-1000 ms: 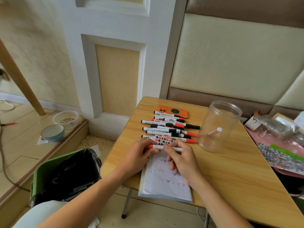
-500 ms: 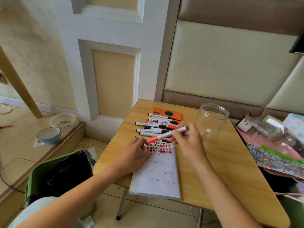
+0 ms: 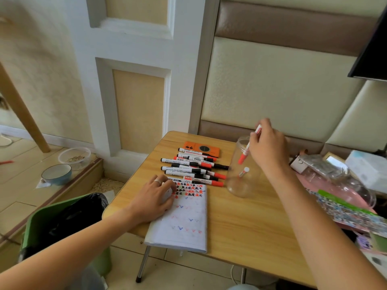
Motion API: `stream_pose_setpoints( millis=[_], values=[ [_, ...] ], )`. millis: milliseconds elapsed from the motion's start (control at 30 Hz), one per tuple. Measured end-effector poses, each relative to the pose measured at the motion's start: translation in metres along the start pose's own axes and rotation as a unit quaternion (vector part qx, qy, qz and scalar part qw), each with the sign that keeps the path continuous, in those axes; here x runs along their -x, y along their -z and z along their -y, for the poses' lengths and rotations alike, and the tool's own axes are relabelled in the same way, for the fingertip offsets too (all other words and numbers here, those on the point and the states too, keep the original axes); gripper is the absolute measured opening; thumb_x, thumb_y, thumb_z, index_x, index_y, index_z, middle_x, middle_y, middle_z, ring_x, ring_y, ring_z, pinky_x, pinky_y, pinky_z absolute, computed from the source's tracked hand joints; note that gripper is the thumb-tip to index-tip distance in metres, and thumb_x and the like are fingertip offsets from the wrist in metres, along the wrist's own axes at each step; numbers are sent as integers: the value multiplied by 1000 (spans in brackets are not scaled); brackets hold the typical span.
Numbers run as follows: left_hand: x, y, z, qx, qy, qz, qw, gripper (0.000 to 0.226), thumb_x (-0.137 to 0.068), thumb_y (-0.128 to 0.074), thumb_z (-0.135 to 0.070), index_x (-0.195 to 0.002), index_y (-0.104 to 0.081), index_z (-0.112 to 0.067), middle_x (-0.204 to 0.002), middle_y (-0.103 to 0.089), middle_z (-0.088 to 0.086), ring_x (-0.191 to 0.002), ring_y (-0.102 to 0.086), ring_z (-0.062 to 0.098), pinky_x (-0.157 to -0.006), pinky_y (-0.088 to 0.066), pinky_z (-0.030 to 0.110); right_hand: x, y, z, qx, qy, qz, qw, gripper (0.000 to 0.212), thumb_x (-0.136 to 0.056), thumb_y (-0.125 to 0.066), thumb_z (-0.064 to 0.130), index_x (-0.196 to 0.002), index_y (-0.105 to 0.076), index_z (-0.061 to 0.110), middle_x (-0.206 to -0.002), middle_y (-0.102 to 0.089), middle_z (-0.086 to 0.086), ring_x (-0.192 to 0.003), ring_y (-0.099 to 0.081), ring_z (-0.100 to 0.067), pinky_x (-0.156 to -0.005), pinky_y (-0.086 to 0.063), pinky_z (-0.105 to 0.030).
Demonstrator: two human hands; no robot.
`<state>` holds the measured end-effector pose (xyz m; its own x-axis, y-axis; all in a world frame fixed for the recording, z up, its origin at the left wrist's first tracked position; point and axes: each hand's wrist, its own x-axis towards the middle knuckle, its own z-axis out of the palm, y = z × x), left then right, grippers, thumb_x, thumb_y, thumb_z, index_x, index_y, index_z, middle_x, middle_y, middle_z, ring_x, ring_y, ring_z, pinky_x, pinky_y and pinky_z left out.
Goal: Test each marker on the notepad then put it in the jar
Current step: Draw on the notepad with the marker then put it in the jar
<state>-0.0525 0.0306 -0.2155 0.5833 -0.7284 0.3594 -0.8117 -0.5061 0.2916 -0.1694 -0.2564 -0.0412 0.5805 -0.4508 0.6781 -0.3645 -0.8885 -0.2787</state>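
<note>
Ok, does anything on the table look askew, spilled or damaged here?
Nothing stands out. The markers lie loosely side by side, the jar stands upright, and the notepad overhangs the table edge slightly.

1. The notepad (image 3: 182,218) lay at the bench's (image 3: 240,222) near edge.
2. The loose markers (image 3: 192,168) lay behind it, toward the far-left corner.
3. The jar (image 3: 243,176) stood right of them, one marker (image 3: 244,171) inside.

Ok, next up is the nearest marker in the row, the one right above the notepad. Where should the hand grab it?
Pinch the nearest marker at its white mid-barrel, coming straight down from above. It lies flat, red cap pointing right toward the jar, with the notepad edge close on the near side and another marker beside it on the far side, so only the top is free.
</note>
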Motion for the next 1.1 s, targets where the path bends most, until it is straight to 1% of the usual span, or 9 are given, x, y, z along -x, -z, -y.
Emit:
stream_pose_setpoints(
  millis=[133, 267, 367, 467, 567, 700, 833, 933, 1100],
  values=[
    [-1, -1, -2, -3, 8, 8, 1000, 29, -96, -44, -50, -120, -51, -35, -127, -45, -8, -109, -33, 7, -96, -41, 30, 5, -22, 0, 61, -14, 109, 992, 25, -105, -39, 23, -105, -62, 15, -75, -60, -4, -92, -66, -34, -113, -30, -51],
    [-2, -2, -3, 0, 19, 11, 1000, 24, -97, -49, -46, -118, -51, -37, -125, -45, -8, -108, -34, 8, -96, -40, 29, 7, -29, 2, 64, -50, 125, 989, 42, -106, -31, 25, -96, -70, 13, -89, -71, -10, -96, -66, -33, -121, -18, -57],
    [-1, -1, -4, 8, 22, 6, 1000, 24, -95, -48, -46, -117, -52, -36, -125, -46, -9, -110, -35, 7, -96, -40, 30, 17, -34, 9, 50, 13, -16, 999, 20, -100, -51, 18, -94, -69, 10, -91, -68, -11, -91, -62, -34, -114, -31, -57],
    [-1, 0, -4, 22, 21, 1, 1000, 23, -93, -50, -44, -114, -54, -35, -124, -45, -9, -111, -36, 6, -98, -40, 30, 37, -41, 32, -41, 125, -116, 984, 6, -93, -62, 6, -95, -68, 6, -100, -63, -10, -95, -57, -27, -87, -50, -41],
    [1, 0, -2, 32, 20, -7, 999, 23, -92, -52, -43, -112, -56, -34, -123, -46, -8, -112, -37, 8, -99, -41, 33, 60, -64, 59, -117, 190, -1, 975, 8, -95, -62, 5, -96, -71, 6, -98, -67, -6, -92, -62, -23, -75, -55, -32],
    [3, 0, -1, 42, 25, -3, 999, 26, -90, -50, -48, -112, -54, -36, -124, -47, -9, -112, -38, 9, -100, -42, 36, 84, -110, 73, -107, 137, 226, 959, 16, -100, -60, 12, -103, -75, 15, -104, -70, -1, -96, -66, -19, -80, -58, -37],
    [4, -1, 0, 54, 34, -15, 998, 30, -89, -51, -49, -112, -47, -31, -119, -43, -11, -111, -36, 10, -105, -38, 34, 97, -131, 72, -91, 113, 259, 955, 12, -99, -63, 12, -104, -73, 17, -106, -69, 2, -97, -65, -18, -74, -53, -30],
    [5, -4, 3, 59, 45, -39, 996, 42, -88, -53, -51, -120, -41, -27, -125, -37, -8, -120, -36, 12, -114, -19, 27, 101, -137, 72, -80, 110, 278, 951, 11, -99, -65, 15, -107, -71, 18, -110, -63, 5, -100, -63, -15, -81, -56, -33],
    [7, -5, 4, 56, 48, -59, 995, 46, -87, -56, -50, -123, -39, -27, -122, -34, -9, -113, -34, 14, -102, -29, 29, 103, -138, 72, -77, 120, 275, 951, 13, -101, -64, 21, -114, -68, 20, -113, -56, 8, -100, -57, -10, -79, -50, -25]
  ],
)
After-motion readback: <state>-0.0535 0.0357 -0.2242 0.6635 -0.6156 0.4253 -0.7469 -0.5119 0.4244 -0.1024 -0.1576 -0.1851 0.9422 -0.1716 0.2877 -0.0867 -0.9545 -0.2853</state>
